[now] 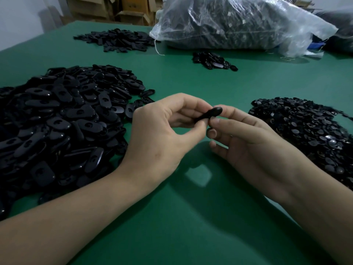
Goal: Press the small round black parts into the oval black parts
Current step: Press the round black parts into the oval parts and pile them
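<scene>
Head view: left hand (158, 134) and right hand (248, 142) pinch one oval part (209, 114) with curled fingers (191, 109); oval-part heap (57, 121) and round-part heap (305, 131) uncountable.

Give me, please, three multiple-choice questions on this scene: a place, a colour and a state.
1. Where does the pile of oval parts lie? A) person's left B) person's right C) in a box
2. What colour is the table? A) grey B) green C) white
3. What are the left hand and right hand doing? A) lying flat B) digging in a pile C) pinching one black part together
Answers: 1 A, it lies beside the left forearm; 2 B, its bare top is green; 3 C, both hands' fingertips hold it.
</scene>
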`<state>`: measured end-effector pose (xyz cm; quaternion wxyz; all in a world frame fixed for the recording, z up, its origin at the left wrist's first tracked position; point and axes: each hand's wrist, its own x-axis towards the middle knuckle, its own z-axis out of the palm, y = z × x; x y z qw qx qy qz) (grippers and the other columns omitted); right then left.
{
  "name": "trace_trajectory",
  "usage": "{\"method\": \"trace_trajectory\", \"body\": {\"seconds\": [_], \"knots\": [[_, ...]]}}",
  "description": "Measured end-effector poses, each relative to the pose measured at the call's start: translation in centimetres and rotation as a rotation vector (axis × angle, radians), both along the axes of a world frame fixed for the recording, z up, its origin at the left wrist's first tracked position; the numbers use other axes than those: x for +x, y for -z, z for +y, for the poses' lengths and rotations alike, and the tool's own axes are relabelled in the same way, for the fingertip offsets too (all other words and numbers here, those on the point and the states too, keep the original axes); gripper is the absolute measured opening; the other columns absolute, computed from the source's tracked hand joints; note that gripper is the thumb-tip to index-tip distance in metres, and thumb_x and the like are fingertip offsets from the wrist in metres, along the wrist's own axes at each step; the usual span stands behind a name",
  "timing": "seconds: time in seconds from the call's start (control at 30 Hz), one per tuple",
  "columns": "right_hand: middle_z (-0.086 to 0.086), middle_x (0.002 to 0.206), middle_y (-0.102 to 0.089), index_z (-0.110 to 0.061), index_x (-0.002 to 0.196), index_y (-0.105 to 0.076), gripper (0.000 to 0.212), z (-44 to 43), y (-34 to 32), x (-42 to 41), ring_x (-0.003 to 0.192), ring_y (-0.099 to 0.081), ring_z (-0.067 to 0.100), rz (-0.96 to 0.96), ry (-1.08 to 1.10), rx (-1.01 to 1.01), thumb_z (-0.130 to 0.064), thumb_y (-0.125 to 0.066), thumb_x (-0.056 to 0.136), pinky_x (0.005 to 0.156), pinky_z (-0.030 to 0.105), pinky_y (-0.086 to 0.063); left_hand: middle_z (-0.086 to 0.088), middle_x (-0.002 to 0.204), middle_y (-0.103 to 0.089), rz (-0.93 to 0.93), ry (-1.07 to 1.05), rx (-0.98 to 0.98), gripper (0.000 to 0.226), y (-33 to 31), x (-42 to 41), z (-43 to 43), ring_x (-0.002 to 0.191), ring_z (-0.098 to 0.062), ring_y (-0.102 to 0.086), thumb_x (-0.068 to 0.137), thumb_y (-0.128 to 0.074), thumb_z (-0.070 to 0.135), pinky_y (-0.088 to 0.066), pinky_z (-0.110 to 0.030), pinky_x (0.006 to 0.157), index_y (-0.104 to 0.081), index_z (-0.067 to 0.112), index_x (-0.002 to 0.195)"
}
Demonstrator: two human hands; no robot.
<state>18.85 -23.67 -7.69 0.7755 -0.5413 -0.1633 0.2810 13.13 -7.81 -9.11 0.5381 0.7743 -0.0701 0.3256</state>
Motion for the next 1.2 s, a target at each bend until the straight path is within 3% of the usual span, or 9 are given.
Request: {"method": "trace_trajectory", "body": {"seconds": [0.2,0.7,1.0,1.2], "knots": [[0.000,0.086,-0.070,-0.021,0.088,-0.077,0.019,0.16,0.05,0.00,0.075,-0.065,0.009,0.012,0.000,0.069,-0.012,-0.073,0.072,0.074,0.023,-0.052,0.013,0.090,-0.077,-0.060,-0.061,0.075,0.024,-0.02,-0.10,-0.11,0.085,-0.002,-0.075,0.084,-0.079,0.004,-0.058,-0.016,0.082,-0.075,0.024,0.097],[0.002,0.086,-0.073,-0.017,0.085,-0.077,0.021,0.29,-0.27,-0.31,0.076,-0.066,0.009,0.011,0.035,0.101,-0.012,-0.074,0.066,0.072,0.019,-0.054,0.014,0.092,-0.078,-0.046,-0.038,0.045,0.024,0.08,-0.09,-0.03,0.087,-0.002,-0.075,0.085,-0.080,0.007,-0.058,-0.015,0.083,-0.075,0.026,0.098],[0.004,0.084,-0.072,-0.012,0.087,-0.073,0.024,0.40,-0.54,-0.38,0.076,-0.065,0.011,0.001,0.062,0.109,-0.009,-0.073,0.064,0.075,0.020,-0.054,0.016,0.094,-0.078,-0.035,-0.070,0.109,0.025,-0.18,-0.22,-0.09,0.091,-0.002,-0.074,0.087,-0.079,0.009,-0.061,-0.027,0.084,-0.077,0.026,0.105],[0.005,0.086,-0.072,-0.013,0.087,-0.074,0.023,0.34,-0.50,-0.36,0.079,-0.064,0.013,0.003,0.057,0.111,-0.009,-0.074,0.065,0.077,0.021,-0.055,0.017,0.091,-0.077,-0.034,-0.079,0.103,0.025,-0.15,-0.21,-0.13,0.088,-0.001,-0.074,0.086,-0.079,0.010,-0.061,-0.026,0.082,-0.075,0.030,0.101]]}}
